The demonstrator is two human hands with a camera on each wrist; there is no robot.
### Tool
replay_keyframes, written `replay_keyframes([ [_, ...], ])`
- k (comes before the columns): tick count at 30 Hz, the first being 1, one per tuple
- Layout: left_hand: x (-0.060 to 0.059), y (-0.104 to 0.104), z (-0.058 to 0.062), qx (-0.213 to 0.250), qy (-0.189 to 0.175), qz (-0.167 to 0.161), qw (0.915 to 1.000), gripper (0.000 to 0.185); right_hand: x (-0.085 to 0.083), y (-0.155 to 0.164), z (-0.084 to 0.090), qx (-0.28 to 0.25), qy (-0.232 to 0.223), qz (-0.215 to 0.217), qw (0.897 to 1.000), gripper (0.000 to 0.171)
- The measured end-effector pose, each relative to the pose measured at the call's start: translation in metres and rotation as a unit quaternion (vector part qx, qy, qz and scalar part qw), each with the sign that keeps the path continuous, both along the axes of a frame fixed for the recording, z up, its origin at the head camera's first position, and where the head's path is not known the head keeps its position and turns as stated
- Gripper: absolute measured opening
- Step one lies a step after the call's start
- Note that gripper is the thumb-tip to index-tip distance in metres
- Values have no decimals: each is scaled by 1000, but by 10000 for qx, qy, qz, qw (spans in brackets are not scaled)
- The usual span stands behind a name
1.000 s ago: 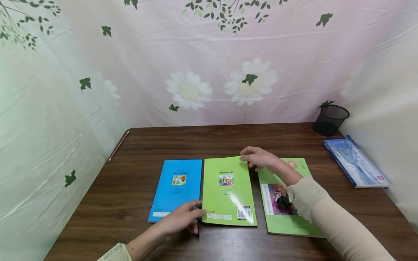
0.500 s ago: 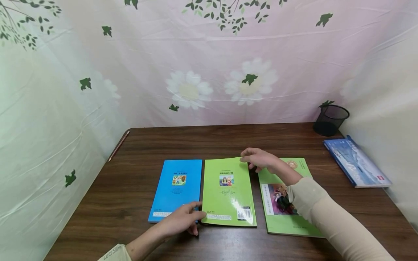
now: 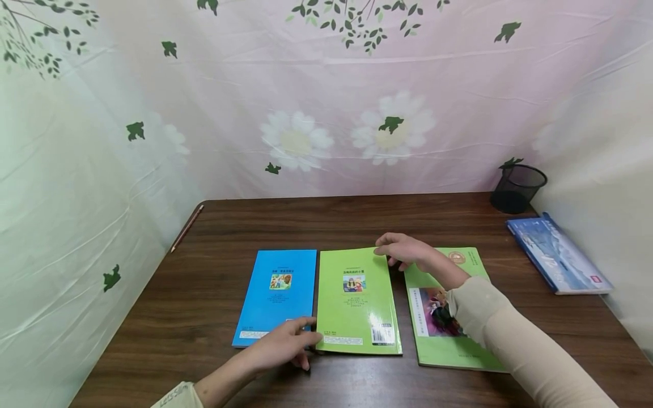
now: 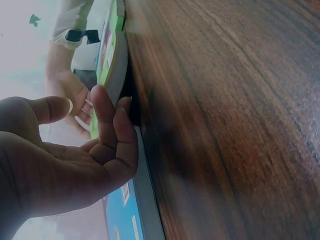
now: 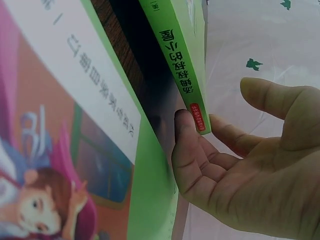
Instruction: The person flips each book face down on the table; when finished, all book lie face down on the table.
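Note:
A green paperback book (image 3: 355, 309), back cover up with a small picture and barcode, is between my two hands. My left hand (image 3: 280, 344) holds its near left corner. In the left wrist view, bent fingers (image 4: 102, 112) sit at that corner with a dark gap under the book's pages. My right hand (image 3: 408, 249) grips the far right corner. In the right wrist view, fingers (image 5: 182, 147) bend around the end of the spine (image 5: 187, 80), while the thumb stands away. A blue book (image 3: 278, 297) lies left, and another green book (image 3: 433, 354) right, partly under my right forearm.
At the right edge lies a blue-and-white book (image 3: 556, 255), with a black mesh pen holder (image 3: 515, 190) behind it. A pencil (image 3: 187, 228) rests along the left edge of the wooden table (image 3: 178, 317). Printed cloth (image 3: 326, 113) hangs at the back and sides.
The middle green book has shifted slightly toward the near side, its far edge lower in the head view. My right hand has moved slightly the same way; my left stays about where it was.

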State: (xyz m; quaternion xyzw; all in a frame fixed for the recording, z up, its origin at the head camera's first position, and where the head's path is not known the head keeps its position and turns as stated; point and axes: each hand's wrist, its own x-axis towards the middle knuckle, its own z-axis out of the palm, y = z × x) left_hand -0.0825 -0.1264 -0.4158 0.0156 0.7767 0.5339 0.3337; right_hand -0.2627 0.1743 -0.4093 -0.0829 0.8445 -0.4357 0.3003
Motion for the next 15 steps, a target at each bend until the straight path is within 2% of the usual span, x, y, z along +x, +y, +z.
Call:
replay_keyframes([
  [15, 0, -3, 4, -252, 0, -9, 9997, 62, 3, -2, -1, 102, 5, 38, 9999, 47],
])
